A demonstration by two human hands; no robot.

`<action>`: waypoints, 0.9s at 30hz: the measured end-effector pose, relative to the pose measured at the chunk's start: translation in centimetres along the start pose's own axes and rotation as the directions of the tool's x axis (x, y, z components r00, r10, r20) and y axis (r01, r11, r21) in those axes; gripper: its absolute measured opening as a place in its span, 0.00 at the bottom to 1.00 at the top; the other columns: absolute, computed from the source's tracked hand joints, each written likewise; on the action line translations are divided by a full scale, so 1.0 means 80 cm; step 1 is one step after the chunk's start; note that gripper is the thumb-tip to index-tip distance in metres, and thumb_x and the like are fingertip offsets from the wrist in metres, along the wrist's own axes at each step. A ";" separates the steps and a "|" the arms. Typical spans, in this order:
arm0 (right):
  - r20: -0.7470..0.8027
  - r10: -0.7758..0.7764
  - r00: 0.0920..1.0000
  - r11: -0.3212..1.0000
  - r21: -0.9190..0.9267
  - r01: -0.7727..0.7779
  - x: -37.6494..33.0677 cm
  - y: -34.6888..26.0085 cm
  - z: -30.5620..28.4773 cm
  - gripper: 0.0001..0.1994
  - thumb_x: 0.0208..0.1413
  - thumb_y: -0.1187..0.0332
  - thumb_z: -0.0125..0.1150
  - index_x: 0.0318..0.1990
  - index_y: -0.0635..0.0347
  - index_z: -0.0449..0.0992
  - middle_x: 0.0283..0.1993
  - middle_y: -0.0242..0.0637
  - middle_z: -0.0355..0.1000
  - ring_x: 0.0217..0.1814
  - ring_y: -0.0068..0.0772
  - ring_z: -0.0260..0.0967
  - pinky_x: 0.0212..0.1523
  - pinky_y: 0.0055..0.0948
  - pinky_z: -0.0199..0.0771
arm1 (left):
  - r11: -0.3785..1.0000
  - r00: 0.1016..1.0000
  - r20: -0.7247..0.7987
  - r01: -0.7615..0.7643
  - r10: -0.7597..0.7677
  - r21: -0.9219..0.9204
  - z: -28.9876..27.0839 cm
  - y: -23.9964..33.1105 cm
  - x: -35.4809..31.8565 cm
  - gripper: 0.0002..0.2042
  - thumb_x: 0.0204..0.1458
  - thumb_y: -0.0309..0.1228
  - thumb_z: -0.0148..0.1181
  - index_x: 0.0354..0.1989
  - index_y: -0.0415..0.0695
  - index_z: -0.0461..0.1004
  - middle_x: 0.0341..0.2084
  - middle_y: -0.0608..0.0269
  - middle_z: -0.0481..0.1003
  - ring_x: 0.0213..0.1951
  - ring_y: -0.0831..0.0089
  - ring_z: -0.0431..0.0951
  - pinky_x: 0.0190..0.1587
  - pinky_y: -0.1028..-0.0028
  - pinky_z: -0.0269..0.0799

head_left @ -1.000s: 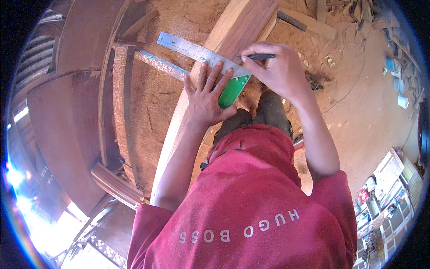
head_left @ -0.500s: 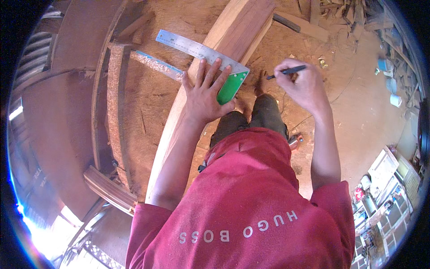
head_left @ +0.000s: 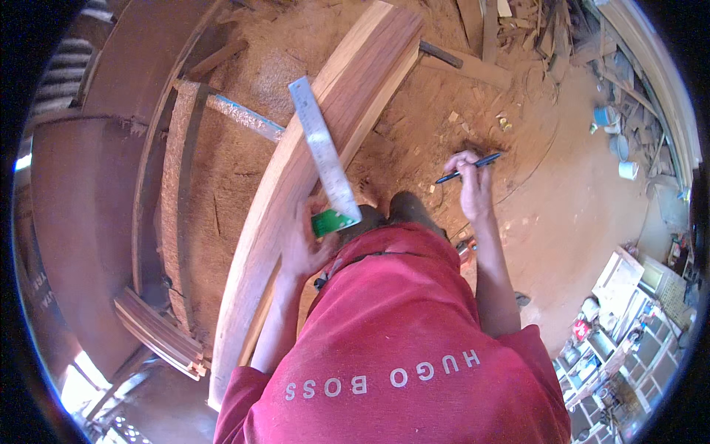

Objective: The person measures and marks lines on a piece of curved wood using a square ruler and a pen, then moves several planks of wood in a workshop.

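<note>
A long wooden beam (head_left: 259, 214) with reddish and pale grain runs from the far middle down along my left side. My left hand (head_left: 299, 248) is at the beam's near side edge, with fingers and thumb around the green handle of a try square (head_left: 325, 152). The square's metal blade slants over the beam, its tip pointing away to the left; whether it touches the wood I cannot tell. Off to the right of the beam, my right hand (head_left: 473, 189) grips a dark pen (head_left: 462, 170) above the floor.
The beam rests over a wooden frame (head_left: 181, 185) with a crossbar (head_left: 248, 117) at left. Curved wood strips (head_left: 159, 337) lie at lower left. Wood scraps (head_left: 547, 33) lie at far right, near pale buckets (head_left: 627, 170). Cluttered shelving (head_left: 614, 340) stands at lower right.
My left hand has come nearer, from flat on the square's blade to around its handle. The square has swung to a steeper slant. My right hand with the pen has moved lower.
</note>
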State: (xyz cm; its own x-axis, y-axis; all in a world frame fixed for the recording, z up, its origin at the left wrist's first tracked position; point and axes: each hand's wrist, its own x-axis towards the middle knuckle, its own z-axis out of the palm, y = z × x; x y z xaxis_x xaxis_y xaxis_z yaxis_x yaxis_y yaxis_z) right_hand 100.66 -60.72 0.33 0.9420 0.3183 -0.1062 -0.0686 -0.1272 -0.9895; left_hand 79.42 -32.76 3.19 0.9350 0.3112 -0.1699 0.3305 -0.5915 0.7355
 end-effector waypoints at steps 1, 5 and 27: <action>0.027 -0.016 0.999 1.000 -0.004 0.017 -0.003 -0.001 0.006 0.13 0.67 0.67 0.49 0.34 0.64 0.76 0.30 0.33 0.71 0.36 0.26 0.68 0.43 0.30 0.70 | 0.989 0.986 -0.124 -0.119 0.107 -0.092 0.001 -0.015 -0.018 0.24 0.46 0.30 0.65 0.55 0.42 0.70 0.41 0.51 0.74 0.44 0.50 0.77 0.46 0.57 0.73; 0.283 0.181 0.942 0.977 0.059 -0.206 -0.022 -0.003 0.017 0.16 0.71 0.64 0.46 0.34 0.61 0.76 0.29 0.30 0.70 0.33 0.21 0.66 0.38 0.28 0.68 | 0.880 0.856 -0.403 0.118 -0.324 -0.459 -0.024 -0.031 -0.080 0.18 0.49 0.28 0.56 0.50 0.40 0.72 0.35 0.65 0.69 0.35 0.72 0.69 0.39 0.73 0.67; 0.800 -0.279 0.531 0.866 -0.029 0.500 0.005 -0.018 0.327 0.07 0.58 0.68 0.70 0.38 0.62 0.83 0.34 0.39 0.83 0.37 0.27 0.80 0.41 0.29 0.78 | 0.772 -0.175 -0.752 -0.167 -0.635 -0.614 0.029 -0.060 -0.429 0.13 0.63 0.39 0.48 0.47 0.46 0.71 0.32 0.71 0.64 0.29 0.82 0.62 0.31 0.77 0.59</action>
State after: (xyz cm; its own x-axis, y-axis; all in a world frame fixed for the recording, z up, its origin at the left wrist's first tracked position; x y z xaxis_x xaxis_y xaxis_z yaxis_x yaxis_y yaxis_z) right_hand 92.52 -35.81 -0.86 0.2559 0.9563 0.1413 0.4208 0.0214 -0.9069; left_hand 46.02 -42.29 3.96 -0.4705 0.8806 0.0556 0.0206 -0.0521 0.9984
